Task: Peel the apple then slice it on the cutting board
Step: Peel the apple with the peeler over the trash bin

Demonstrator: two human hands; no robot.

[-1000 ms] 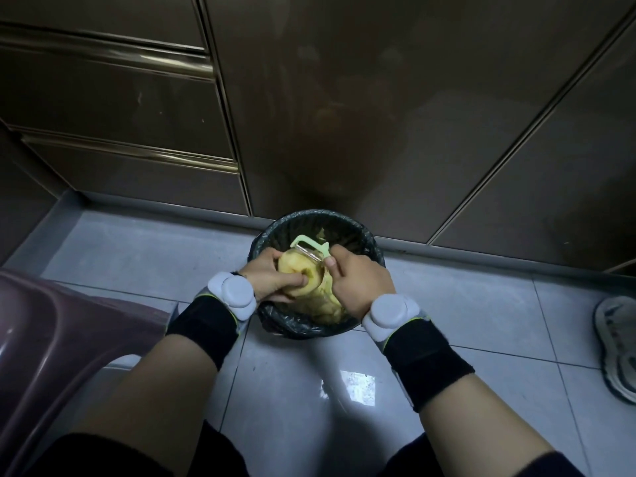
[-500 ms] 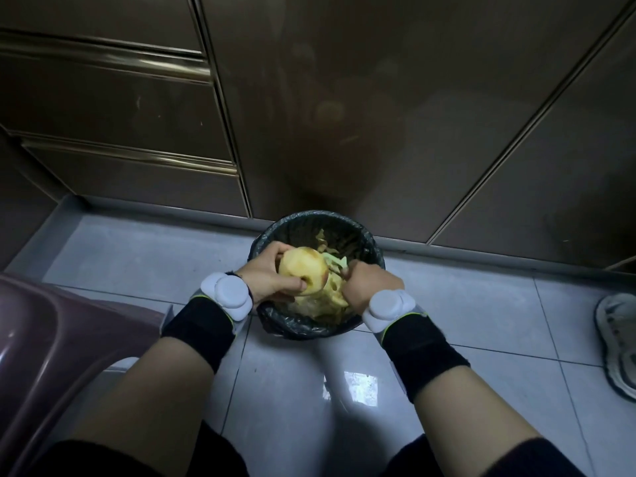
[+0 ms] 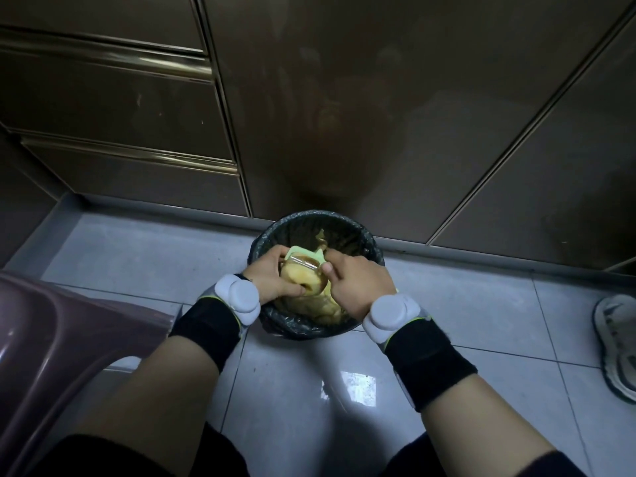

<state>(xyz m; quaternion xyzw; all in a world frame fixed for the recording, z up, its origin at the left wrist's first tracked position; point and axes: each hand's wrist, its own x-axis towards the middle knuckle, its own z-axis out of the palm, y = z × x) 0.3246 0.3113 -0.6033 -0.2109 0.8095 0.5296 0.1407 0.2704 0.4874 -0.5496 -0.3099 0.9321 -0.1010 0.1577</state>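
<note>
Brown cabinets — glossy grey floor tiles

Glossy tiled floor, crinkled plastic bin liner, cloth wristbands.

Between the left hand and the right hand, the apple is pale yellow with a brownish patch. The peeler across its top is light green. Beneath both hands the bin liner is glossy black, with yellow peelings inside. Behind the hands sit white wrist devices on black wristbands edged in lime green. The floor below the hands is pale grey tile with darker grout lines. Beyond the hands the cabinets are dark brown with brass-toned strips. Far left of the left hand, a chair is mauve. Far right of the right hand, a shoe is white and grey.
</note>
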